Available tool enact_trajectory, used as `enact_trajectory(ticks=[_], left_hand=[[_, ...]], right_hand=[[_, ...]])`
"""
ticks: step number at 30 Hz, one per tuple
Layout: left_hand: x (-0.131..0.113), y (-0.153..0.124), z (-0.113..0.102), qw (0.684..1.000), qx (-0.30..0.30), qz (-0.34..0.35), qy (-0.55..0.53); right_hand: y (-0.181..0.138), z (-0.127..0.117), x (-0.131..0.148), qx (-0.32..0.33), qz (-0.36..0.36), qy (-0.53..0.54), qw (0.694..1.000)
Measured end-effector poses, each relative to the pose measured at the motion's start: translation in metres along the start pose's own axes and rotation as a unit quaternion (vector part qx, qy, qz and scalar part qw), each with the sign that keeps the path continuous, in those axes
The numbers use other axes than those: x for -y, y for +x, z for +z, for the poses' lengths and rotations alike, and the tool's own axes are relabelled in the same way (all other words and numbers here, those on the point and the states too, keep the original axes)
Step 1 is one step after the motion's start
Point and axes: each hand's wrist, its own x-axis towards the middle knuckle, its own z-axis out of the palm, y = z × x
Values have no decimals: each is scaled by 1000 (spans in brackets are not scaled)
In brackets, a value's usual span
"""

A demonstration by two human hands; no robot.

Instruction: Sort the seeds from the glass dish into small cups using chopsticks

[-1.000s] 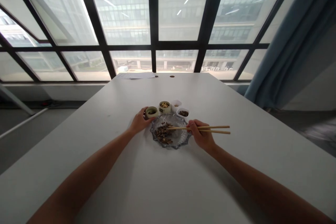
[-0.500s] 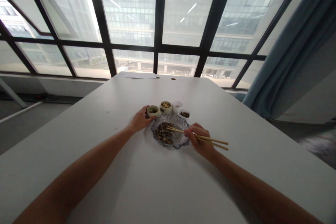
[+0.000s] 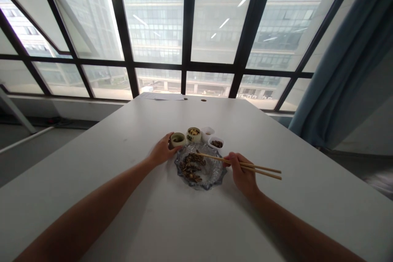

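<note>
I'm clasping the cup [image 3: 181, 143] in my left hand [image 3: 162, 150] and pinching chopsticks [image 3: 211, 156] in my right hand [image 3: 244, 173] over the bowl [image 3: 212, 174], which is sitting well in from the far edge of the counter [image 3: 190, 225].

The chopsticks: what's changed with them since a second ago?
The chopsticks slant more, back ends swung to the near side, tips nearer the far rim of the clear bowl. The right hand shifted slightly right, keeping its grip. The left hand stays around the green pot.

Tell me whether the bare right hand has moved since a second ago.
Yes: the bare right hand has shifted rightward, away from the middle of the round, scalloped, clear glass-like dish.
</note>
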Motion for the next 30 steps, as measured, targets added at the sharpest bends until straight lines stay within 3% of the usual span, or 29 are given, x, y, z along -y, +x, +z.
enact_trajectory(ticks=[7,15,25,30], left_hand=[[1,1,0,1000,2,6,-21],[-1,1,0,1000,-3,5,-16],[-1,0,-1,1000,-3,15,-27],[-2,0,-1,1000,1,10,-16]], right_hand=[[1,-6,-6,57,-52,-55,995],[2,-1,6,129,-226,-82,962],[-1,-2,5,106,-191,-75,973],[0,-1,5,111,-217,-57,968]])
